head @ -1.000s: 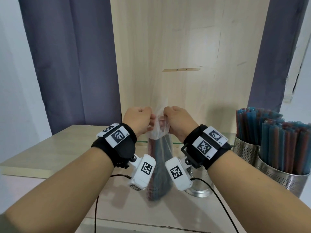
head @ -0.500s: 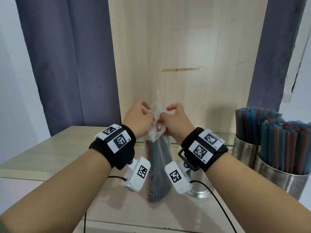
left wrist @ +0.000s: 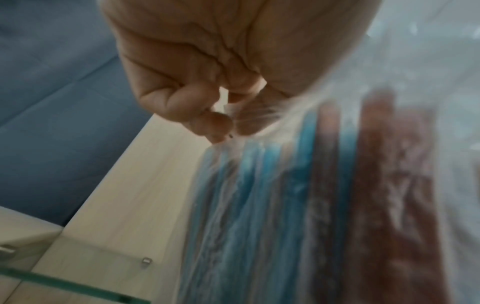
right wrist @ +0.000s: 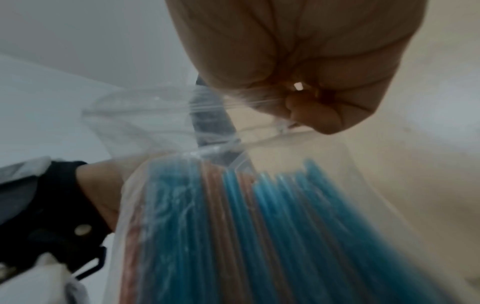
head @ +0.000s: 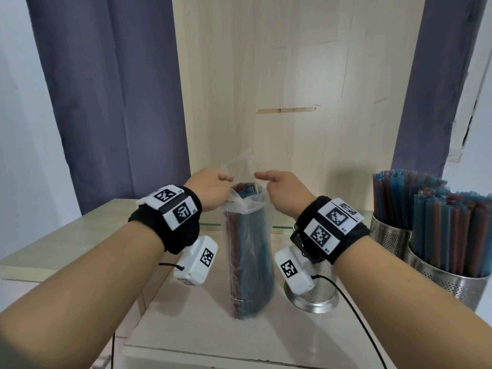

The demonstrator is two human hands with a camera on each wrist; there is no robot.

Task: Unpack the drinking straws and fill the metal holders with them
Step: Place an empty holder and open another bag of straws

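At the far left I see the light wooden counter (head: 66, 243), its left and near edges in view and bare surface running from there to the hands. My left hand (head: 210, 191) has its fingers (left wrist: 182, 107) curled, pinching the left lip of the clear plastic bag (head: 239, 206). The bag stands upright on the counter in the middle, between both wrists, mouth pulled apart, with the blue and red straws (head: 249, 251) upright inside and their tips showing at the opening. My right hand (head: 283, 191) pinches the right lip with curled fingers (right wrist: 311, 115), forefinger extended above the mouth. Just right of the bag, partly hidden behind my right wrist camera, stands an empty metal holder (head: 316, 296). Well apart to the right, near the counter's right edge, two filled metal holders (head: 450, 286) stand touching or nearly so, packed with straws. Open counter lies in front of the bag, toward the near edge.
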